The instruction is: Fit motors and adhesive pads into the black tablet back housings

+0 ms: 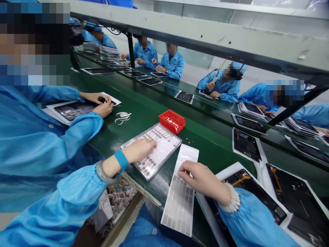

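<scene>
My left hand [141, 150] is over a clear-edged tray [167, 151], its fingers curled together. Whether anything is pinched in them is hidden. Rows of small round grey parts with thin tails [149, 165] lie in the tray on both sides of that hand. My right hand [196, 175] rests over a long sheet of silvery rectangular stickers [180, 206], thumb and fingers brought together at its surface. What they pinch, if anything, is too small to make out. Beyond the tray stands a red bin [172, 121] with small white pieces inside.
Opened black device housings [253, 187] on white sheets lie right of my right hand. Curled white strips [122, 117] lie left of the bin. A co-worker's hands [102, 104] work close on the left. A box of scraps [120, 199] stands below the green table's edge.
</scene>
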The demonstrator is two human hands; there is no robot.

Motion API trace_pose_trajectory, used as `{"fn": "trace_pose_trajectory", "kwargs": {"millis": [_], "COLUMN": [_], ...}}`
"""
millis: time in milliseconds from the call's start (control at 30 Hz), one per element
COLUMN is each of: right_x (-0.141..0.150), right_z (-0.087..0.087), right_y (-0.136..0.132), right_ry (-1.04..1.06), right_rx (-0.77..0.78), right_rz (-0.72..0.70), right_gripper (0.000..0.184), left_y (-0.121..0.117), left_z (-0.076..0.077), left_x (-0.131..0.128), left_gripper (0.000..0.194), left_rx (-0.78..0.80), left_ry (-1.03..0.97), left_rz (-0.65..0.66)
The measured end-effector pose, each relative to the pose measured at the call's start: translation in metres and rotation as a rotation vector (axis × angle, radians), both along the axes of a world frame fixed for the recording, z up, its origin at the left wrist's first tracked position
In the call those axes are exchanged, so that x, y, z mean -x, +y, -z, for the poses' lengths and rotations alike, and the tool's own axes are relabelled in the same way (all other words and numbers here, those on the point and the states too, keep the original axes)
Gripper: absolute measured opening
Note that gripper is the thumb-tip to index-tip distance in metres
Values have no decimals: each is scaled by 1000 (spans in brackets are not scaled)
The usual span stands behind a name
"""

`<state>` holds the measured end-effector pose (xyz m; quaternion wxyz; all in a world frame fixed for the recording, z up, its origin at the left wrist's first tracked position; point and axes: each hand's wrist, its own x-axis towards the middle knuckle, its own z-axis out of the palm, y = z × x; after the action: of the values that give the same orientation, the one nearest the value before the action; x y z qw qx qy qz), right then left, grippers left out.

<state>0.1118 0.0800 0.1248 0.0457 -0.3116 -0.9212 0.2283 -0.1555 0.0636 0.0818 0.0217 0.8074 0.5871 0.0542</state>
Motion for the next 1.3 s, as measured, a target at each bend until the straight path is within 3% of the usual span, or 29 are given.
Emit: {"fn": "trace_pose_trajectory", "kwargs": {"millis": [167,300,433,633,833,1033,1100,1233,1300], "right_x": [40,57,62,63,64,71,76,86,88], "right_z": [11,18,24,27,33,43,43,38,35], "right_y": [20,32,37,36,38,44,44,38,36], "right_ry": [126,142,123,136,203,348,445,654,663], "right_rx": [118,171,232,287,370,453,566,1091,1226], "right_rz": [22,59,69,72,78,146,156,102,92], "right_gripper": [20,19,17,18,17,11,15,36,42], "left_y": [-4,-9,-13,0,18,12,6,-5,-7], "left_z": [-1,1,1,-4,-6,-9,-12,-13,-9], "left_x": [3,9,11,11,7,3,1,-7,-10], "left_gripper": [20,30,21,8,12,11,14,24,29], "left_rx": [-39,-113,-151,-57,7,-79,-143,-244,-272], "left_ry": [-42,-82,-83,-96,-157,-325,-423,-607,-664], "left_rz": [27,-39,-76,12,116,133,124,127,131]}}
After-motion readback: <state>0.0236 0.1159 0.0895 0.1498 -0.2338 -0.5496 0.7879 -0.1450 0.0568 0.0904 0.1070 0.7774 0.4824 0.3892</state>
